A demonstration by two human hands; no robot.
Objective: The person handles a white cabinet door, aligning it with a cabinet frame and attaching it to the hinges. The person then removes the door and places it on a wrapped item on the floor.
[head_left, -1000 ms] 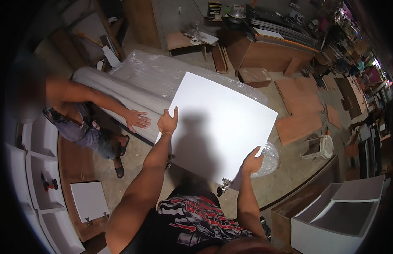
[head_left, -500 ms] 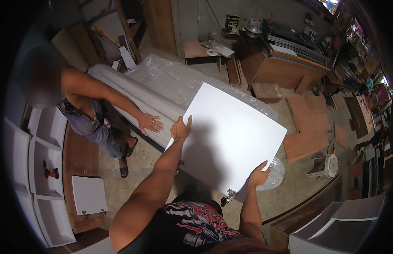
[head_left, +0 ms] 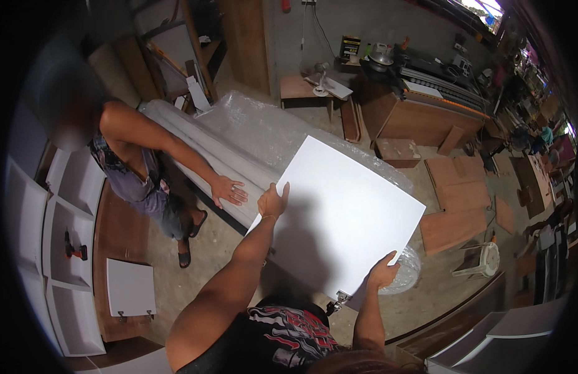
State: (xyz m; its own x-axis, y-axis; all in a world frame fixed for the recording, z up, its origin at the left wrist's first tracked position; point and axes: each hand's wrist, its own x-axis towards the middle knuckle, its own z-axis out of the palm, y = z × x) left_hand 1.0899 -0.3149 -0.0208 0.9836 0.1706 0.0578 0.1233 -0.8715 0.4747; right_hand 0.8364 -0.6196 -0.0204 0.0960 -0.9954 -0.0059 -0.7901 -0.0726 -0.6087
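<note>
Currently, the white panel point(head_left: 357, 206) is held before the person's torso point(head_left: 295, 333), partly screening the plastic-wrapped bundle point(head_left: 254, 124). Left hand point(head_left: 274, 201): pinches the panel's left edge, thumb uppermost. Right hand point(head_left: 382, 273): pinches the right edge, thumb on the face; fingers beneath are mostly hidden from me. A metal hinge point(head_left: 341, 299) sits at the near edge, beside that hand. A co-worker's hand point(head_left: 228, 191) rests spread on the bundle.
</note>
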